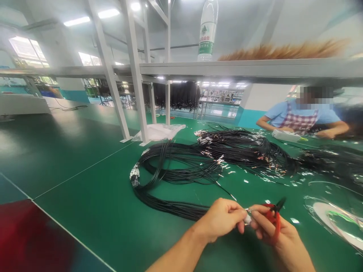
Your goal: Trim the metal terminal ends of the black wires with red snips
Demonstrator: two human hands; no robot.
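My left hand (219, 222) is closed, its thumb and finger pinching a small silvery-white piece (247, 219) whose kind I cannot make out. The fingertips of my right hand (273, 232) meet the same piece from the other side. Red-handled scissors (276, 223) sit in my right hand, hooked on the fingers, with the dark blades pointing up and away. Behind my left wrist runs a looped bundle of black cables (176, 208), bound with silvery wrapping at the far left bend. Whether a cable end lies between my fingers is hidden.
More black cables (235, 149) with bare metallic ends lie piled farther back. Small silvery scraps (295, 220) are strewn on the green table (93, 211). A white reel (326, 211) stands at right. Shelf posts (137, 75) rise ahead, beside a plastic bag (161, 132). A co-worker (300, 117) sits opposite.
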